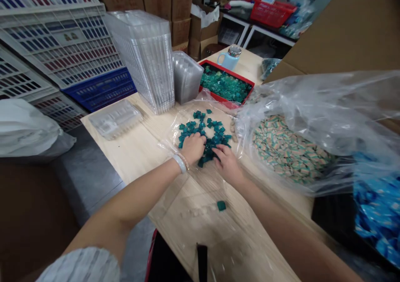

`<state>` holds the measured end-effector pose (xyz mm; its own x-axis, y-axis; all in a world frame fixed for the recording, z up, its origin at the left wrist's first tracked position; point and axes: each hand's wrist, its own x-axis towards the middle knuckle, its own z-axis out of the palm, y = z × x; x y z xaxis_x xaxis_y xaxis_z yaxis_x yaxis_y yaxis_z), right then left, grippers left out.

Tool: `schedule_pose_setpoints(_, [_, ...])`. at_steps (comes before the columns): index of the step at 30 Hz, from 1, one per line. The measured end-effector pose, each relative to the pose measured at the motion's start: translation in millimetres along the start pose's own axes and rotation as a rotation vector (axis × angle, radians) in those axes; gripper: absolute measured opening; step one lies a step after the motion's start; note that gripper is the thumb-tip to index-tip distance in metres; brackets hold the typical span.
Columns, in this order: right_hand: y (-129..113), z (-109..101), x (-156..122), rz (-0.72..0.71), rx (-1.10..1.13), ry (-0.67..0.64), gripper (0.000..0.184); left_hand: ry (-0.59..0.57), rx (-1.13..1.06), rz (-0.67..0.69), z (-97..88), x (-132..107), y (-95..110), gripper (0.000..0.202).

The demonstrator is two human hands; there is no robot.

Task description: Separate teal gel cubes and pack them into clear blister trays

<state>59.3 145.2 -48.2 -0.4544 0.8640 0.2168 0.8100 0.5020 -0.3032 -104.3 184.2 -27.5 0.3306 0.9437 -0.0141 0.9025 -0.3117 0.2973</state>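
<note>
Striped sleeve [78,265] poking in low; left hand [193,147] and right hand [227,164] pressing on teal square pieces [200,125] lying on clear plastic [184,119], hands close but apart, fingers open; one piece [221,205] sitting alone off pile on tabletop [125,157].

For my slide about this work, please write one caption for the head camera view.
Left hand and right hand touch teal square pieces on a wooden table.

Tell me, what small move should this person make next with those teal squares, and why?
Probably the right hand should reach down and pick up the lone teal square. It lies well apart from the heap, where both the right hand and the left hand are resting, so it could easily be overlooked.
</note>
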Motion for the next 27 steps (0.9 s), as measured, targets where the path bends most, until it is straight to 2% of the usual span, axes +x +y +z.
schedule_pose_setpoints(4, [-15.0,-3.2,5.6,-0.033,-0.100,-0.117,0.020,0.009,-0.030,0.127,2.1,1.3,6.6,0.019])
schedule_pose_setpoints(7, [-20.5,-4.5,7.4,0.004,-0.091,-0.126,0.017,-0.028,-0.002,0.140,3.6,2.9,6.5,0.019])
schedule_pose_setpoints(11, [-19.6,-16.3,-12.2,0.083,0.219,-0.001,0.020,0.001,-0.004,0.098,3.1,2.9,1.1,0.023])
schedule_pose_setpoints(15, [-19.3,-31.5,-47.0,0.218,0.554,0.027,0.020,0.089,-0.070,0.080,0.1,0.6,2.4,0.023])
schedule_pose_setpoints(19, [-18.8,-37.5,-65.1,0.469,0.843,0.022,0.024,0.147,-0.150,0.137,-10.2,-9.9,18.9,0.024])
schedule_pose_setpoints(21, [-18.9,-38.0,-64.6,0.621,0.989,0.043,0.029,0.170,-0.285,0.163,-13.7,-21.1,29.0,0.027])
schedule_pose_setpoints(23, [-20.8,-38.0,-59.9,0.716,1.115,0.082,0.032,0.073,-0.478,0.174,-12.2,-34.3,37.3,0.027])
schedule_pose_setpoints(25, [-24.4,-38.4,-53.6,0.730,1.210,0.124,0.030,-0.065,-0.665,0.169,-6.0,-46.6,43.3,0.031])
schedule_pose_setpoints(27, [-27.9,-39.7,-48.7,0.717,1.292,0.164,0.025,-0.110,-0.804,0.141,0.7,-56.5,47.5,0.026])
